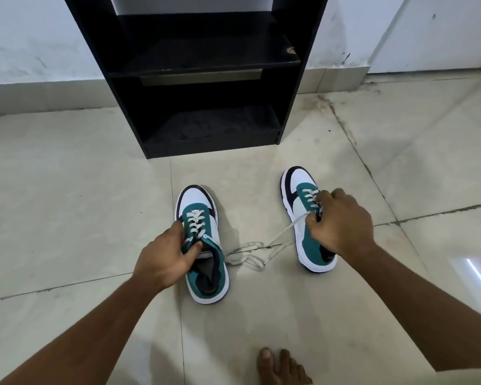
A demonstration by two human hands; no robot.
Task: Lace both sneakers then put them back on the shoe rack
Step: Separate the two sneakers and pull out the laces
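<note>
Left hand (161,259) grips left sneaker (203,245); right hand (339,226) grips right sneaker (306,218). Trailing lace (250,254) may snag when lifted.

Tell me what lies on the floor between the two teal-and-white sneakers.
Loose white shoelace ends trail across bare tile, seen in the head view.

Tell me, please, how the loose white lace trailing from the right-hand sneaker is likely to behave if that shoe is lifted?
The loose lace lies in slack loops on the floor, so it is probably floppy and would dangle. It might drag or snag, since it trails towards the left sneaker.
</note>
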